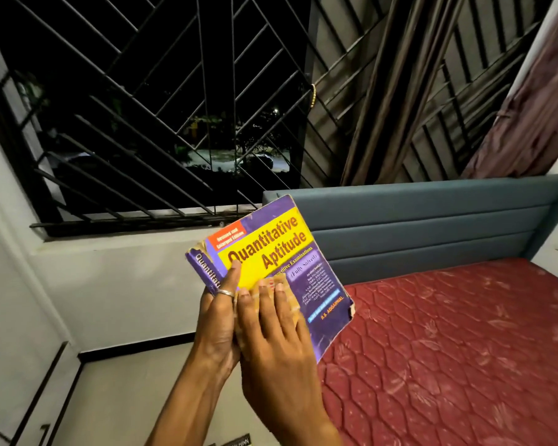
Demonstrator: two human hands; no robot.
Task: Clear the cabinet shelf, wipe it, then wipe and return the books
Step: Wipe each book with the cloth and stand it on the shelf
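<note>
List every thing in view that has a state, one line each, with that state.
book: closed, held up tilted, cover facing the camera, spine worn.
cloth: pressed flat on the cover under the right hand.
left hand: grips the book at the spine, thumb on the cover.
right hand: fingers straight, pressing the cloth.
curtain: drawn aside.
mattress: bare.

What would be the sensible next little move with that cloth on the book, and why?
Probably slide the right hand and its cloth up across the cover. The left hand grips the book at the spine, holding it up, and the cloth lies only on the lower part, so the yellow title area above looks unwiped.
</note>
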